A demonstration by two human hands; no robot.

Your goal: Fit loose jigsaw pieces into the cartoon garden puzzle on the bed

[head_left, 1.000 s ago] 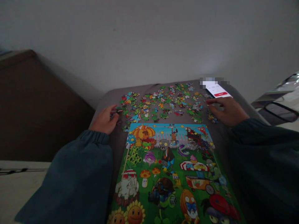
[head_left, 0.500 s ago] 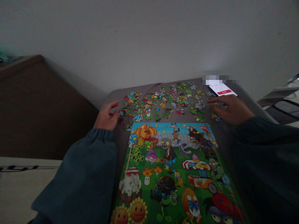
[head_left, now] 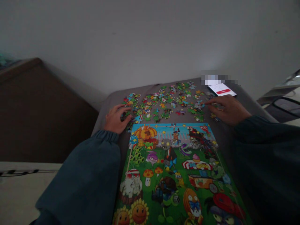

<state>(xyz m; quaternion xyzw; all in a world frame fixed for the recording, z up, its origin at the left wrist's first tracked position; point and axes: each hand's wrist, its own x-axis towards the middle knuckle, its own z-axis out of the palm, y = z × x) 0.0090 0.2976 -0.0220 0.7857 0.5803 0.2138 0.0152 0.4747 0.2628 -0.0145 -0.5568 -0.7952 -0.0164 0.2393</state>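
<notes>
Left hand [head_left: 116,119] shifted inward since earlier frame, fingers now spread flat on near-left fringe of scattered colourful cardboard jigsaw pieces [head_left: 164,103]. Right hand [head_left: 226,109] loosely open, forefinger touching pieces at right fringe, holding nothing. Judgement: sorting barely begun; no pieces joined. Pieces lie loose across far half of grey cushion top [head_left: 110,100], beyond glossy cartoon picture board [head_left: 173,175]. Lit white phone [head_left: 221,89] at far-right corner.

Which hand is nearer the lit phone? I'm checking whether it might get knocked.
Right. The right hand lies just in front of the phone, fingers among the loose puzzle pieces; the left hand is across the spread, at its far left edge.
</notes>
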